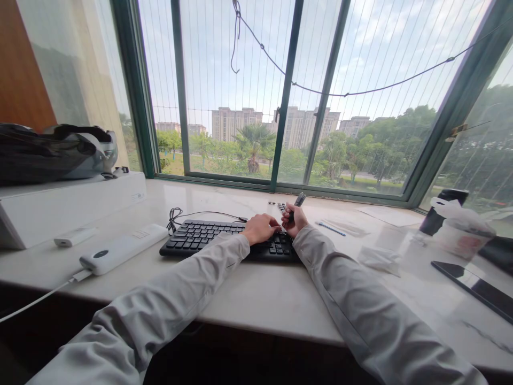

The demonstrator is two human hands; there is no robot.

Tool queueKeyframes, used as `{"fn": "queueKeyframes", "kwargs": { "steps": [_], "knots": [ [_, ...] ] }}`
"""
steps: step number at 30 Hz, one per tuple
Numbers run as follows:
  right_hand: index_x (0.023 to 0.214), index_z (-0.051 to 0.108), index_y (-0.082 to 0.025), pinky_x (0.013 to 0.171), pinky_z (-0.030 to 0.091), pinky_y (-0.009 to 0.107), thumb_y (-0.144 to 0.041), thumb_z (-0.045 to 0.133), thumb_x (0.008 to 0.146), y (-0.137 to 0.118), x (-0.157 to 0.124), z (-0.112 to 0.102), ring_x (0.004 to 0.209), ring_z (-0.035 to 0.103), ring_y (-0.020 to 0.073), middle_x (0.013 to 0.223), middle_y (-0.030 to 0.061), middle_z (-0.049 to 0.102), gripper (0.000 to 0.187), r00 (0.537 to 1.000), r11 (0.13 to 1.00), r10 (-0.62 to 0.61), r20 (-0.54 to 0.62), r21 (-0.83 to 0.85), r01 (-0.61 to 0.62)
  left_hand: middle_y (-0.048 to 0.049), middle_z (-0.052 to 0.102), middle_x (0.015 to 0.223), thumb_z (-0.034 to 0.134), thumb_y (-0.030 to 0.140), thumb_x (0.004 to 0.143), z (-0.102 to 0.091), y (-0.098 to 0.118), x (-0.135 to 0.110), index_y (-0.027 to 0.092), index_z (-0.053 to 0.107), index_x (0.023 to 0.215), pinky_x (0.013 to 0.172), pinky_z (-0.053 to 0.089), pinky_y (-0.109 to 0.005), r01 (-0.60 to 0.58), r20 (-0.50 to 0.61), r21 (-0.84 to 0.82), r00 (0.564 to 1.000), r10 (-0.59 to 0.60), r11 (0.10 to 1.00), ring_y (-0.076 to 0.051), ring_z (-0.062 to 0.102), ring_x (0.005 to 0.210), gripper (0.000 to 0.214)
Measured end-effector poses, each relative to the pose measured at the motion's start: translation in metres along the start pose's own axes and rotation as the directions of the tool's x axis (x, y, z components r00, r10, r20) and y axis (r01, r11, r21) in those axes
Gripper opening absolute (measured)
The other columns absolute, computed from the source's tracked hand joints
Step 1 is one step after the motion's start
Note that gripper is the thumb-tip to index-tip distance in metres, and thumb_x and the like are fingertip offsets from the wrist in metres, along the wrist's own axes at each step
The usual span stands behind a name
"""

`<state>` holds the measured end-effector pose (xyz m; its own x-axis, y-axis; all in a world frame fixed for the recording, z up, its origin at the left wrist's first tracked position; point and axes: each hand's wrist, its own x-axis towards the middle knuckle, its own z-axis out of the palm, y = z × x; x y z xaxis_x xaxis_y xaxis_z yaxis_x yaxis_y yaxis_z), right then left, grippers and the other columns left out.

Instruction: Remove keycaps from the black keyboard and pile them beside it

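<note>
A black keyboard (200, 237) lies on the pale worktop in front of me. My left hand (261, 229) rests over its right part, fingers curled and thumb near the fingertips; whatever they pinch or press is hidden. Just to the right, my right hand (295, 220) is wrapped around a dark-handled tool (300, 199), its handle end sticking up and its lower end out of sight at the keys. Behind the hands lie several small dark keycaps (281, 206). The keyboard's cable (208, 213) runs along its back edge to a coil at the left.
On the left are a white power bank (120, 251) with a cable, a small white device (75, 237) and a white box (72, 208) under a black bag. Rightward lie a blue stick (332, 229), clear plastic wrap (379, 259), a phone (476, 286) and a bagged cup (460, 235). Windows stand behind.
</note>
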<state>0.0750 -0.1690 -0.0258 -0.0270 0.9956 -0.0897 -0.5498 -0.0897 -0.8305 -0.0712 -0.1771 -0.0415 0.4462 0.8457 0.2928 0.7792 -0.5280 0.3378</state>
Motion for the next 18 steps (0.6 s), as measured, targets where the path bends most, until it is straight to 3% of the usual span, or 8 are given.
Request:
{"fn": "queueKeyframes", "kwargs": {
  "steps": [11, 18],
  "knots": [
    [0.060, 0.030, -0.021, 0.033, 0.017, 0.019, -0.029, 0.046, 0.086, 0.008, 0.003, 0.002, 0.032, 0.025, 0.0061, 0.040, -0.0081, 0.029, 0.031, 0.993, 0.997, -0.071, -0.091, 0.011, 0.072, -0.0011, 0.070, 0.104, 0.051, 0.056, 0.081, 0.000, 0.003, -0.001, 0.031, 0.071, 0.101, 0.088, 0.047, -0.030, -0.007, 0.009, 0.015, 1.000, 0.007, 1.000, -0.021, 0.063, 0.099, 0.038],
    [0.059, 0.031, -0.021, 0.032, 0.016, 0.019, -0.030, 0.048, 0.082, 0.012, 0.001, 0.005, 0.032, 0.025, 0.0061, 0.038, -0.0080, 0.029, 0.031, 0.988, 0.992, -0.128, -0.088, -0.026, 0.126, -0.0038, 0.070, 0.105, 0.049, 0.051, 0.083, -0.005, 0.008, -0.003, 0.028, 0.069, 0.103, 0.088, 0.047, -0.032, 0.034, 0.019, 0.060, 0.999, -0.035, 0.998, -0.022, 0.062, 0.101, 0.036]
  ]
}}
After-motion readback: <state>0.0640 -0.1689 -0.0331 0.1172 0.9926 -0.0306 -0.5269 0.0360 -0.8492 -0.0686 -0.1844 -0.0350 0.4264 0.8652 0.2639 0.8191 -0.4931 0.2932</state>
